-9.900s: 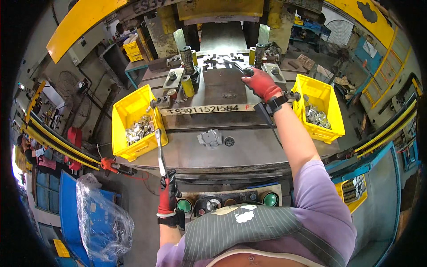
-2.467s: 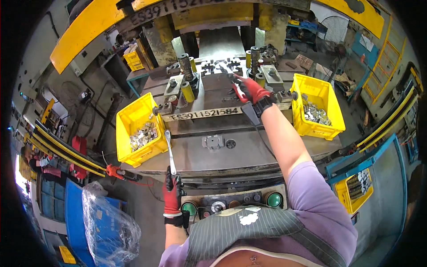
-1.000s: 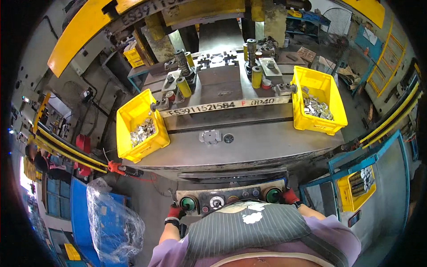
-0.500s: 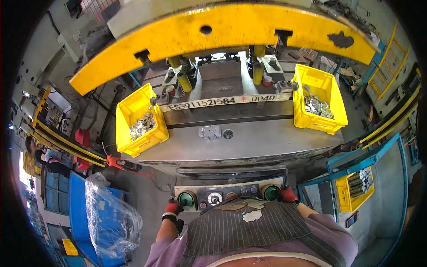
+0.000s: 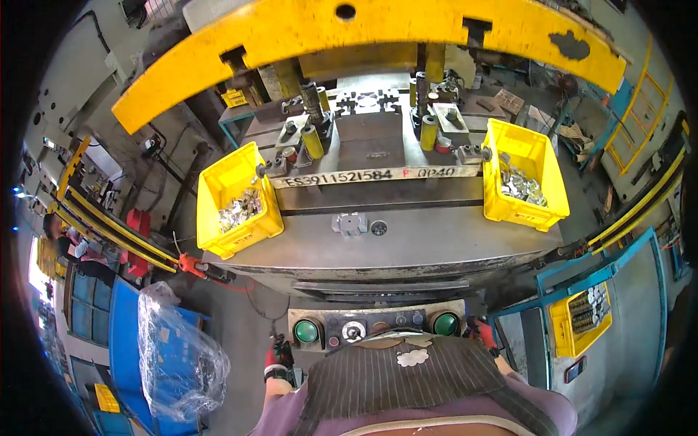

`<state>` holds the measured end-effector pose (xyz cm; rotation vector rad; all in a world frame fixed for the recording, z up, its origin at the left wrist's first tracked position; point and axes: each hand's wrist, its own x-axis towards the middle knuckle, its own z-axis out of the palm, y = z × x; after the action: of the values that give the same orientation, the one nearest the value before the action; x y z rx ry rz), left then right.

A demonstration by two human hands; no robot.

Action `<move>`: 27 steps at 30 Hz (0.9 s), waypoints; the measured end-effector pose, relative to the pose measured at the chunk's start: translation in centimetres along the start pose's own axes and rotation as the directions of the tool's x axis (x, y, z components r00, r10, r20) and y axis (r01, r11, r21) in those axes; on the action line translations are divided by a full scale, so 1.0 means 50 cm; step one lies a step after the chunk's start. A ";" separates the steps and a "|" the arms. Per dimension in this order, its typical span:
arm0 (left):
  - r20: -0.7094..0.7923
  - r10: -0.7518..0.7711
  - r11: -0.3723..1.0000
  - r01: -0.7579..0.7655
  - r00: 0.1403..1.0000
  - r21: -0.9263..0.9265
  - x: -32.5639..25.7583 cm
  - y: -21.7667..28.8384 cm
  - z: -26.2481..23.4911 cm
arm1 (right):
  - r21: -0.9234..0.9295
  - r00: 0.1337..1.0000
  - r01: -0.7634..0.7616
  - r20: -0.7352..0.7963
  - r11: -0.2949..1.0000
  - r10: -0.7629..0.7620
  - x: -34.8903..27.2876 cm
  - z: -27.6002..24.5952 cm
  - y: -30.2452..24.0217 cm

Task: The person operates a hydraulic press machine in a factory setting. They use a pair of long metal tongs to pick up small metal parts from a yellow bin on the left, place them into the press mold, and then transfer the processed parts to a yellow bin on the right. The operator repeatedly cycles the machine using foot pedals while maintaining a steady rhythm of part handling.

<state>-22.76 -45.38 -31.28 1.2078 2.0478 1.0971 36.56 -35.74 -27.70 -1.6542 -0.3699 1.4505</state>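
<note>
My left hand (image 5: 279,354), in a red and black glove, is just off the left end of the control panel (image 5: 371,318), its fingers loosely apart. Beyond the panel's right end is my right hand (image 5: 480,332), gloved the same way, open and holding nothing. The panel carries two round green push buttons, the left button (image 5: 306,330) and the right button (image 5: 445,325); neither hand touches them. Behind the panel stands a press with a raised yellow beam (image 5: 313,35) above a die (image 5: 371,138). A small grey metal block (image 5: 350,224) lies on the press table (image 5: 436,236).
Yellow bins of small metal parts, the left bin (image 5: 254,232) and right bin (image 5: 527,216), flank the die. A blue-framed cart (image 5: 542,280) stands at right with another yellow bin (image 5: 560,330) and a phone (image 5: 575,369). Clear plastic wrap (image 5: 178,356) covers a blue surface at left.
Both hands have come off the green buttons, moving outward past the panel's ends. The yellow beam has risen, showing more of the guide posts and the die.
</note>
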 end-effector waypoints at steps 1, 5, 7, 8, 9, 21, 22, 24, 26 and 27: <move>-0.078 -0.190 0.910 0.146 0.979 -0.388 0.002 -0.057 -0.017 | 0.274 0.992 0.055 -0.128 0.960 -0.020 -0.019 0.025 -0.020; -0.251 -0.544 0.432 0.010 0.801 -0.902 0.045 -0.045 -0.046 | 0.059 0.817 0.576 -0.085 0.815 -0.571 -0.115 0.108 -0.151; -0.351 -0.610 0.526 0.032 0.711 -0.850 0.064 0.150 -0.066 | 0.034 0.762 0.643 0.066 0.765 -0.644 -0.115 0.159 -0.228; -0.391 -0.594 0.586 0.045 0.703 -0.809 0.077 0.190 -0.071 | 0.194 0.841 0.504 0.112 0.841 -0.530 -0.106 0.196 -0.275; -0.427 -0.570 0.644 0.059 0.701 -0.763 0.095 0.229 -0.075 | 0.007 0.704 0.699 0.165 0.715 -0.690 -0.082 0.239 -0.310; 0.041 0.008 0.703 0.024 0.999 -0.710 0.148 0.548 0.076 | -0.505 0.436 0.843 0.441 0.185 -0.784 0.011 0.737 -0.696; 0.095 -0.039 0.723 0.094 0.995 -0.685 0.152 0.580 0.082 | -0.294 0.431 0.898 0.432 0.329 -0.792 0.056 0.741 -0.703; 0.141 0.068 0.713 0.051 0.988 -0.700 0.180 0.587 0.097 | 0.190 0.414 0.828 0.427 0.527 -0.804 0.120 0.739 -0.716; 0.141 0.165 0.840 -0.064 0.976 -0.538 0.222 0.552 0.095 | 0.383 0.438 0.632 0.541 0.674 -0.718 0.027 0.724 -0.710; 0.232 0.168 0.813 -0.001 0.958 -0.583 0.237 0.631 0.106 | 0.510 0.476 0.425 0.576 0.747 -0.664 0.058 0.687 -0.718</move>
<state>-9.72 -24.23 -7.93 1.0591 1.3110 1.3762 17.43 0.89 0.05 -0.5029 -0.9909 1.4819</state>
